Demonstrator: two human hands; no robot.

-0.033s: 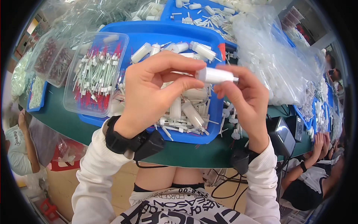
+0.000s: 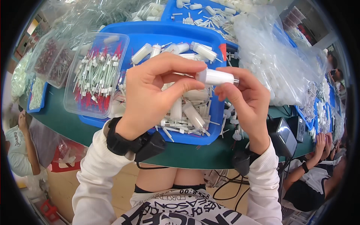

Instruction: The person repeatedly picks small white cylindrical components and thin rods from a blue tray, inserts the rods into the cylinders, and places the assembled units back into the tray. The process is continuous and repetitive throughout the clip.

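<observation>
A white cylinder [image 2: 218,77] with a clear cap at its left end and a thin metal stub at its right end is held level between my two hands. My left hand [image 2: 144,88] pinches the capped end between thumb and fingertips. The fingers of my right hand [image 2: 249,97] close round the stub end. Beneath them is a blue tray [image 2: 150,29] filled with similar white cylinders [image 2: 194,115] and thin white sticks; my hands hide part of it.
Left of the tray, a clear plastic box [image 2: 69,92] holds red-and-white wired sticks [image 2: 95,77]. A large clear bag [image 2: 262,56] of white pieces lies at right. A dark device [image 2: 282,137] stands near the green table's [image 2: 183,157] edge. Co-workers sit at both sides.
The fingers of my right hand have shifted slightly on the cylinder, and its stub end is a touch lower. My left hand keeps its pinch.
</observation>
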